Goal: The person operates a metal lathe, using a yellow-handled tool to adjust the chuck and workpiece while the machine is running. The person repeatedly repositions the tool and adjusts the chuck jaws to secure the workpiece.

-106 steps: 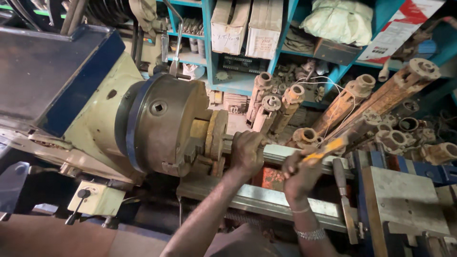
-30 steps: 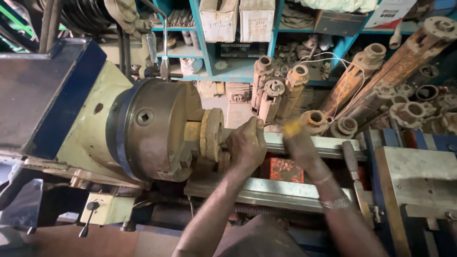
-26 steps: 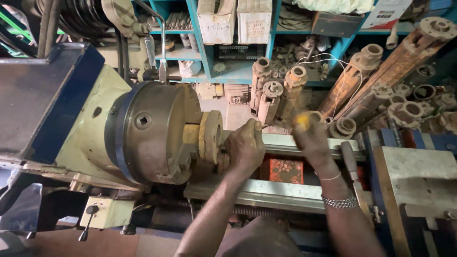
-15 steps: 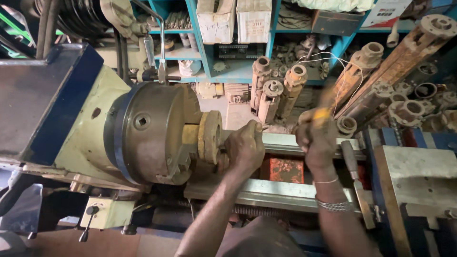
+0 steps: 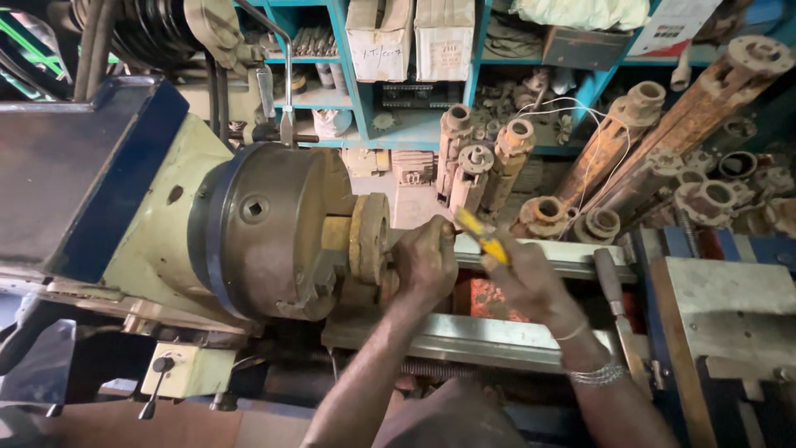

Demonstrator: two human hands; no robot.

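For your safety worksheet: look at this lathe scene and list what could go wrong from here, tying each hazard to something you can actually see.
1. The left hand rests against the flanged workpiece gripped in the chuck; if the spindle turned, fingers could be caught.
2. The right hand holds a yellow-handled tool close to the left hand; a slip could strike the knuckles.
3. The bracelet on the right wrist might snag on moving parts.
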